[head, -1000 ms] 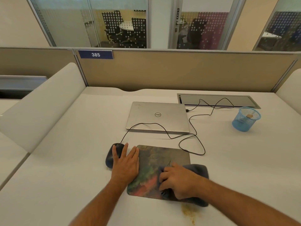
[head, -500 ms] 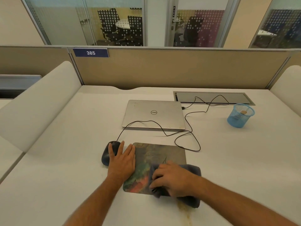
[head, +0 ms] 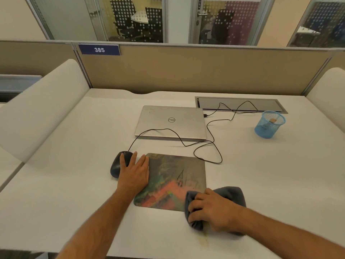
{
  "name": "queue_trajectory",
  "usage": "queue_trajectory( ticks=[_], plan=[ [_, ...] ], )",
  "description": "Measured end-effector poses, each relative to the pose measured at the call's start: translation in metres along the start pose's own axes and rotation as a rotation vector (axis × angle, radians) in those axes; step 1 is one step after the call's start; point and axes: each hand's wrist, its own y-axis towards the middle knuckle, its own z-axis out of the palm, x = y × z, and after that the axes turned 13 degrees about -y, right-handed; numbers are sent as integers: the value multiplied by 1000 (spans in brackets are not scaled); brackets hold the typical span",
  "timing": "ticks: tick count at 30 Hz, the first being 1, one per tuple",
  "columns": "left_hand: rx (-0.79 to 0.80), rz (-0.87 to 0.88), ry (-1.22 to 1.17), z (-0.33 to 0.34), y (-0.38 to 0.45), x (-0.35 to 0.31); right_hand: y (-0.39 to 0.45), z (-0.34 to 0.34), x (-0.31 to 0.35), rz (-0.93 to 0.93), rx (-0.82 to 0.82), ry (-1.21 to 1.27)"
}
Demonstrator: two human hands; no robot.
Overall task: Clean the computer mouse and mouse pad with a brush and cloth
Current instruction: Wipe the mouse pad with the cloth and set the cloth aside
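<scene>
Both forearms reach in from the near edge of the pale, matte table (head: pixel 74 184). The right hand (head: pixel 212 212) lies knuckles up with its fingers curled into a dark grey cloth (head: pixel 231 195), its grip closed on the soft bunched fabric at the near right corner of the mouse pad (head: pixel 173 180); the cloth spills off the pad onto the table, beside a faint yellowish stain (head: pixel 205 238). The left hand (head: pixel 135 174) lies flat, fingers straight and together, its grip open, pressing the pad's left edge, with the outer fingers over the right side of the black, rounded computer mouse (head: pixel 116 165) just beside the pad. The pad is a thin rounded rectangle, its surface a worn mottle of green, pink and grey.

A second ago the right hand and cloth were further in on the pad's near middle; now they have slid to its right corner, baring more of the pink print. The left hand has stayed put.

Farther back, the thin black mouse cable (head: pixel 203 146) loops to a closed silver laptop (head: pixel 170 122). To the right stands a blue mesh cup (head: pixel 268 126), behind it a grey cable hatch (head: pixel 240 104), then the beige partition bearing a blue "385" plate (head: pixel 99 49).
</scene>
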Motion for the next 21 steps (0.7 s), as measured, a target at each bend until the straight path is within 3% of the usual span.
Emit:
queue_trajectory(
  ticks=[8,16,21],
  plan=[
    [-4,27,-12,-4,-1,-3,-8,29,37,316,-35,31],
    [4,0,-38,-13,0,-10,-14,19,48,400,-16,97],
    [20,-22,-11,-18,0,-16,-23,11,48,327,12,157]
  ],
)
